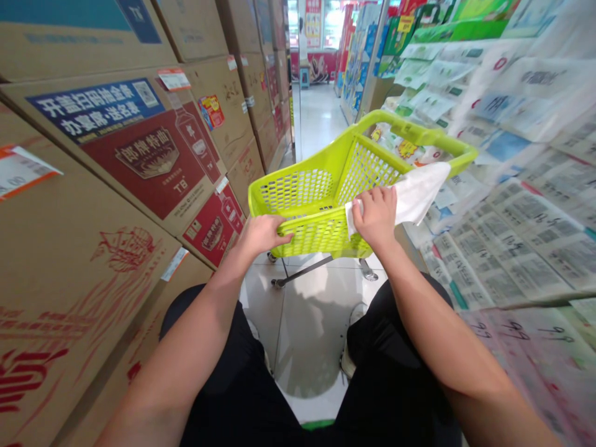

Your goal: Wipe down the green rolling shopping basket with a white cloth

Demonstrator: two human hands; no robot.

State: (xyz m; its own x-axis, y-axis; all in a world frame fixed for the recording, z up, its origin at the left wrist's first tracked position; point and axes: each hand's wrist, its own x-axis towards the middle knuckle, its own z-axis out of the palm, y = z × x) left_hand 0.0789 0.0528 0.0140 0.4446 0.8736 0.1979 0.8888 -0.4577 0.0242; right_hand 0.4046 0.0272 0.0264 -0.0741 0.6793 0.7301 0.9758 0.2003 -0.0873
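Observation:
A lime-green shopping cart [302,183] with a perforated basket stands sideways before my knees, its raised handle end to the right. My left hand [266,234] is closed over the near rim at the cart's left end, thumb outside and fingertips hidden. Over the rim farther right lies a white cloth [421,192], its loose end hanging toward the handle. My right hand [376,214] presses the cloth against the rim, with its fingers curled over the top edge. The basket's inner floor shows only partly.
Stacked cardboard boxes [153,161] with price tags wall the left side. Packs of tissue paper [503,217] are piled on the right. Down the aisle is a blue stool [304,77], with a person partly visible behind it. Cart wheels [278,282] rest on the tiled floor.

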